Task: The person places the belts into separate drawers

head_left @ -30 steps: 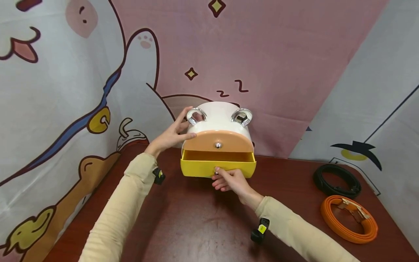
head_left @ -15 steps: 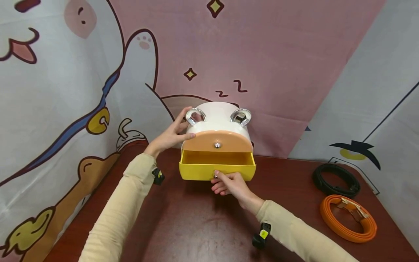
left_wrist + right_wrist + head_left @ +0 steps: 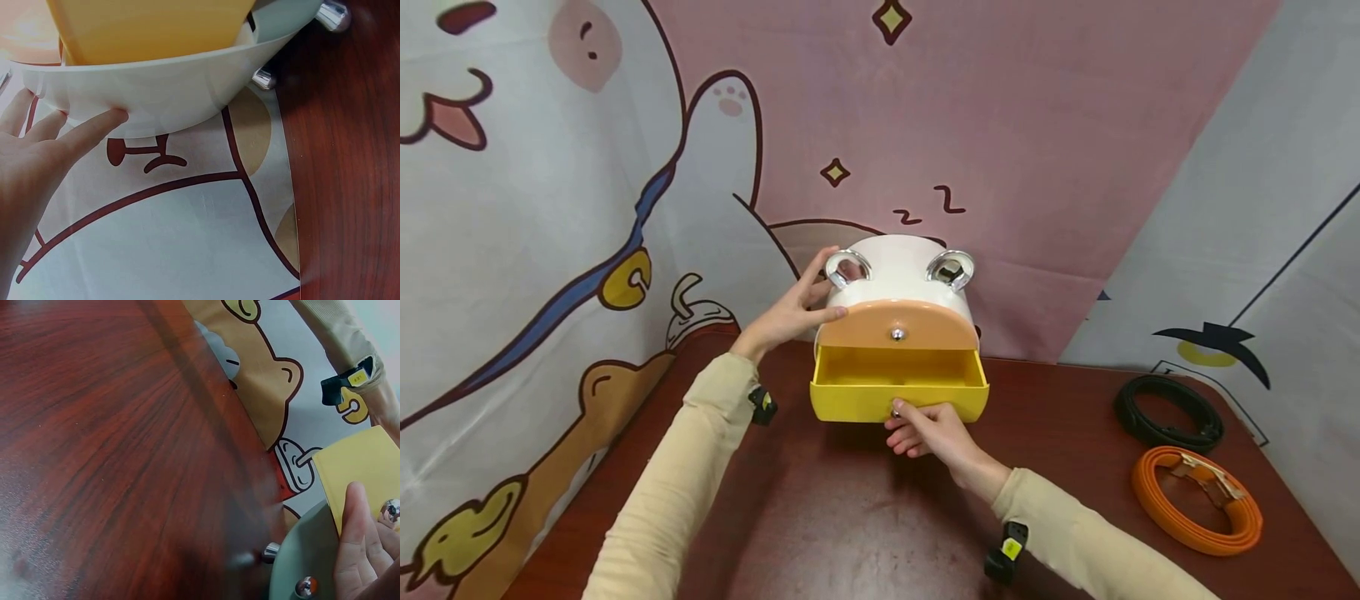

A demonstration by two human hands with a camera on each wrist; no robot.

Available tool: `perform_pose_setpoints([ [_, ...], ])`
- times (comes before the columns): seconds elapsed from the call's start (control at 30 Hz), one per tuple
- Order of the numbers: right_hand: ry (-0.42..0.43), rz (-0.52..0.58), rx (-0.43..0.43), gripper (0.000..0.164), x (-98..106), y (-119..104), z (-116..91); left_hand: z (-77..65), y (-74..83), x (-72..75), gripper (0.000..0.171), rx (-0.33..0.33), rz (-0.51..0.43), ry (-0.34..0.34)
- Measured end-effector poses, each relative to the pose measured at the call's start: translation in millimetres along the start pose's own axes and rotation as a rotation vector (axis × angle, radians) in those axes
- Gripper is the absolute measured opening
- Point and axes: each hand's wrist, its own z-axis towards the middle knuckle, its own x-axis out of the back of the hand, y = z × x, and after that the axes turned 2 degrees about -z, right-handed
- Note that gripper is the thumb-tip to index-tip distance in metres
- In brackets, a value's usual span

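Observation:
A small white chest of drawers (image 3: 895, 265) with two silver ring-shaped ears stands on the table. Its peach top drawer (image 3: 857, 323) is closed, while the yellow drawer (image 3: 850, 403) beneath juts out and shows a bare inside. My left hand (image 3: 788, 318) rests on the chest's left side, fingers spread; in the left wrist view their tips press the white wall (image 3: 169, 94). With thumb and fingers, my right hand (image 3: 940, 429) pinches the yellow drawer's silver knob (image 3: 896, 412). Lower down, the right wrist view shows a grey-green drawer (image 3: 319, 534).
On the right of the brown table (image 3: 850, 533) lie a coiled black belt (image 3: 1131, 417) and a coiled orange belt (image 3: 1180, 525). A cartoon-printed cloth (image 3: 1022, 150) hangs close behind the chest. Short silver feet (image 3: 265, 79) hold the chest up.
The yellow drawer has slid farther out toward me, with my right hand moving along on its knob. More of the drawer's inside shows. My left hand has stayed on the chest's side.

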Motion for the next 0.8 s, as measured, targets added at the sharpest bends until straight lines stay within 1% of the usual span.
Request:
perform_pose_setpoints([
  [0.37,-0.015,0.002,0.005,0.050,-2,1,-13,0.4,-0.6,1.0,0.089,0.004,-0.023,-0.002],
  [0.8,-0.025,0.016,0.004,0.048,-5,1,-26,1.1,-1.7,1.3,0.089,-0.020,-0.023,-0.019],
])
